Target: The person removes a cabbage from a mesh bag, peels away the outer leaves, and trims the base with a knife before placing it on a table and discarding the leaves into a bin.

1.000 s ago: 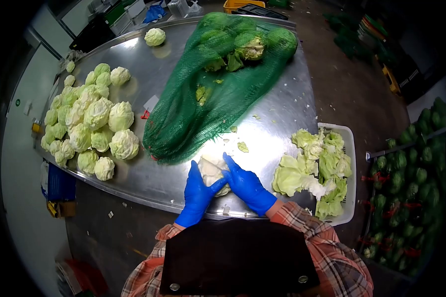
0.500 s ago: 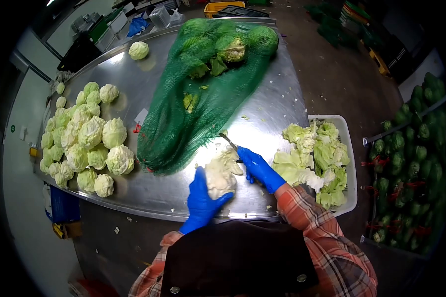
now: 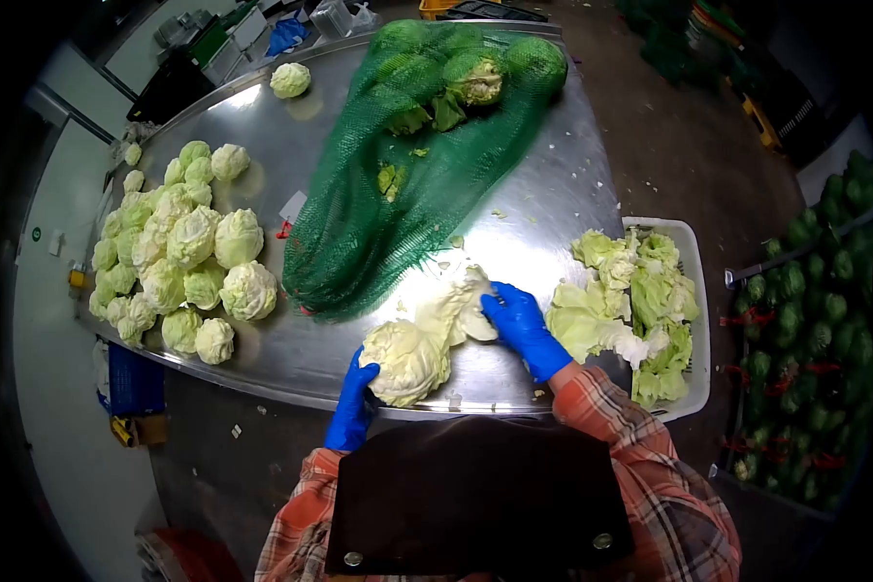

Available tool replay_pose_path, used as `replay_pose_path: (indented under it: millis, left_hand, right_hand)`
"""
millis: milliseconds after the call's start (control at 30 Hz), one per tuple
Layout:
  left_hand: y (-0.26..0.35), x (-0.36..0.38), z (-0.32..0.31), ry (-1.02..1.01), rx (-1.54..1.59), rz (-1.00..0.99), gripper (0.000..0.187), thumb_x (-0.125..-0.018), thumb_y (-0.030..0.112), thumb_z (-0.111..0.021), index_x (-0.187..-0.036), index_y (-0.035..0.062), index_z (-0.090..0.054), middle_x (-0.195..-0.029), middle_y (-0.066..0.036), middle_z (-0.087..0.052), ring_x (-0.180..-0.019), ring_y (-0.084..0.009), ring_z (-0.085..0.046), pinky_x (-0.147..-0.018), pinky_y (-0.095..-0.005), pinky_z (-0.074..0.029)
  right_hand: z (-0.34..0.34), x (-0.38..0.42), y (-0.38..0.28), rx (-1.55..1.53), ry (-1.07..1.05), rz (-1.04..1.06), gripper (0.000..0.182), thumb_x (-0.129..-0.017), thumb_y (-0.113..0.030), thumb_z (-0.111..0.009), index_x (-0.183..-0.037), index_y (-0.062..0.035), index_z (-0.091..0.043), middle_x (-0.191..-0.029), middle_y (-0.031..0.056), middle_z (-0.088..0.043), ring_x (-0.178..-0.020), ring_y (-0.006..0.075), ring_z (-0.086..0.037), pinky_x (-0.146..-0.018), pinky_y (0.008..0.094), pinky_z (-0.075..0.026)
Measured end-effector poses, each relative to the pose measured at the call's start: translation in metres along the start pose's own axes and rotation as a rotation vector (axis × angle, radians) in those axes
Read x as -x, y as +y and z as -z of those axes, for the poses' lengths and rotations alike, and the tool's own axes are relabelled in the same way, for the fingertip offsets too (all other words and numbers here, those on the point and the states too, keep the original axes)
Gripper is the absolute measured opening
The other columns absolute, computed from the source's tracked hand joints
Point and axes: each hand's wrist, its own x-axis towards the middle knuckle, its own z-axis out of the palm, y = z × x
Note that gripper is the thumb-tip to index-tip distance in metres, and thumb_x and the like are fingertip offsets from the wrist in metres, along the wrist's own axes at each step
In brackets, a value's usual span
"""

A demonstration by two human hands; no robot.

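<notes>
A pale, trimmed cabbage rests on the metal table close to its front edge. My left hand, in a blue glove, grips it from the left, with the thumb up on its side. Loose pale outer cabbage leaves spread from its upper right. My right hand, gloved in blue too, is closed on the right edge of these leaves. No knife shows in this hand; its palm side is hidden.
Green netting with several cabbages inside covers the table's middle. Trimmed cabbages are heaped at left. A white basket of stripped leaves stands at right. Farther right are netted green vegetables on a rack.
The dark-handled knife seen in my right hand is out of sight. That hand now grips the leaves, spread from the cabbage. My left hand has shifted left, uncovering the rounded head.
</notes>
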Motion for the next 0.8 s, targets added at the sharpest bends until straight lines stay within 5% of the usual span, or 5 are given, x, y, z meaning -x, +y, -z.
replay_pose_path:
  millis: [167, 233, 367, 533, 800]
  left_hand:
    - [-0.001, 0.007, -0.027, 0.043, 0.369, -0.054, 0.072, -0.085, 0.045, -0.049, -0.143, 0.0067, -0.032, -0.138, -0.016, -0.045, -0.12, -0.0358, -0.05, -0.104, -0.0495, -0.039]
    - [0.007, 0.009, -0.034, -0.017, 0.349, -0.174, 0.058, -0.091, 0.037, -0.046, -0.14, 0.0074, -0.035, -0.137, -0.015, -0.045, -0.122, -0.0344, -0.048, -0.103, -0.0508, -0.039]
    - [0.02, 0.008, -0.036, 0.125, -0.165, -0.544, 0.044, -0.097, 0.017, -0.043, -0.139, 0.0085, -0.033, -0.135, -0.014, -0.045, -0.122, -0.03, -0.048, -0.098, -0.0487, -0.045]
    - [0.037, 0.026, -0.039, 0.176, -0.289, -0.541, 0.047, -0.099, 0.027, -0.039, -0.142, 0.0101, -0.028, -0.14, -0.013, -0.04, -0.124, -0.0312, -0.046, -0.102, -0.0513, -0.041]
    - [-0.003, -0.038, 0.118, 0.107, 0.296, -0.26, 0.049, -0.094, 0.023, -0.051, -0.138, 0.0026, -0.041, -0.135, -0.011, -0.049, -0.128, -0.0189, -0.043, -0.11, -0.0435, -0.03]
  right_hand:
    - [0.057, 0.0, -0.018, -0.416, 0.11, -0.311, 0.031, -0.088, -0.027, -0.064, -0.109, -0.0041, -0.061, -0.073, 0.0034, -0.065, -0.049, 0.0073, -0.053, -0.04, 0.0229, -0.042]
    - [0.091, -0.001, -0.016, -0.431, 0.087, -0.359, 0.039, -0.086, -0.026, -0.066, -0.117, -0.0024, -0.058, -0.081, 0.0079, -0.067, -0.059, 0.014, -0.06, -0.052, 0.0274, -0.05]
    - [0.102, -0.006, -0.021, 0.202, 0.404, 0.212, 0.063, -0.085, -0.021, -0.068, -0.139, -0.0051, -0.041, -0.127, 0.0175, -0.055, -0.107, 0.0222, -0.059, -0.086, 0.033, -0.049]
    - [0.023, 0.018, -0.139, -0.157, -0.342, 0.07, 0.078, -0.082, -0.025, -0.072, -0.145, -0.007, -0.03, -0.14, 0.0176, -0.044, -0.127, 0.0256, -0.045, -0.101, 0.0353, -0.039]
    - [-0.084, 0.005, -0.202, -0.44, -0.818, 0.274, 0.09, -0.076, -0.03, -0.078, -0.145, -0.0026, -0.028, -0.15, 0.015, -0.03, -0.139, 0.0277, -0.029, -0.113, 0.0398, -0.024]
